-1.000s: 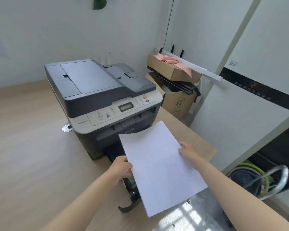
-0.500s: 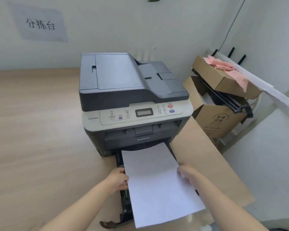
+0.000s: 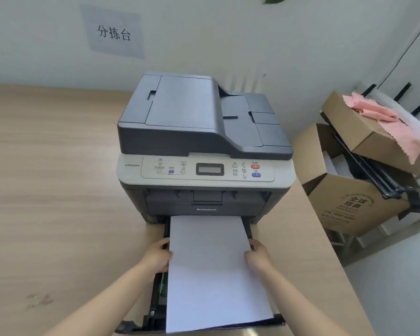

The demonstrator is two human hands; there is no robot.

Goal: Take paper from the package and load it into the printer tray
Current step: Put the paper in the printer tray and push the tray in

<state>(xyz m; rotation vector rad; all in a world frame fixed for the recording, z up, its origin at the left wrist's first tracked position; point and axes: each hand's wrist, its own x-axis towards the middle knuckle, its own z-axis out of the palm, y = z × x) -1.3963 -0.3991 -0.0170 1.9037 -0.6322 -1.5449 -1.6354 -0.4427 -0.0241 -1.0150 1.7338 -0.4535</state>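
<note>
A grey and white printer [image 3: 204, 141] stands on the wooden table, its black paper tray [image 3: 155, 309] pulled out toward me. A stack of white paper [image 3: 211, 270] lies over the open tray, its far edge at the printer's slot. My left hand [image 3: 157, 255] grips the paper's left edge and my right hand [image 3: 257, 257] grips its right edge. The paper hides most of the tray. The paper package is not in view.
The wooden table [image 3: 54, 202] stretches to the left. Right of the printer, off the table, open cardboard boxes [image 3: 349, 204] hold black parts and a pink cloth [image 3: 383, 117]. A paper sign [image 3: 113, 32] hangs on the wall behind.
The paper has moved forward and lined up square with the tray, its far edge now at the printer slot. Both hands went with it. The view has swung left and centred on the printer.
</note>
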